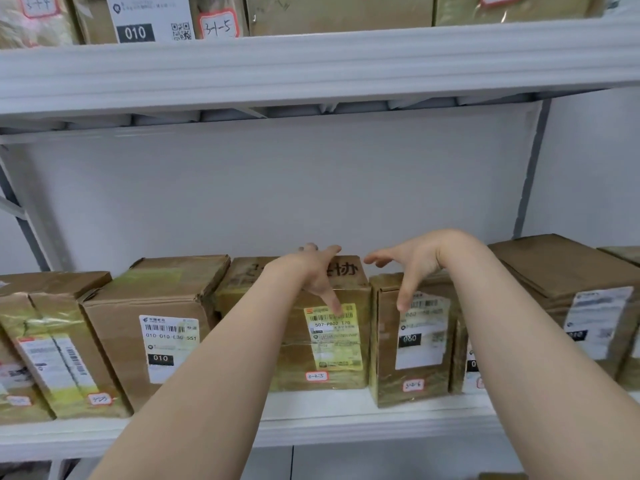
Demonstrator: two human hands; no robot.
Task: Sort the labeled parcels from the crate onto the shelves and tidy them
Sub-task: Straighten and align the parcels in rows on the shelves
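Cardboard boxy parcels (332, 341), glossy tape, white shelf (311, 427) — L hand (311, 271) & R hand (412, 265) fingers splayed, released.

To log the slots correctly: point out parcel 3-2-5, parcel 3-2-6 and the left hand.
parcel 3-2-5 (333, 341), head view, on its yellow label
parcel 3-2-6 (420, 351), head view, on its white label
left hand (311, 271), head view, on the back of the hand

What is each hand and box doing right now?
Yellow-labelled brown cardboard box: upright on the white shelf, taped shut.
Narrow brown cardboard box with black 080 label: upright, taped shut.
Left hand: open, fingers spread over the yellow-labelled box.
Right hand: open, holding nothing, over the narrow box.
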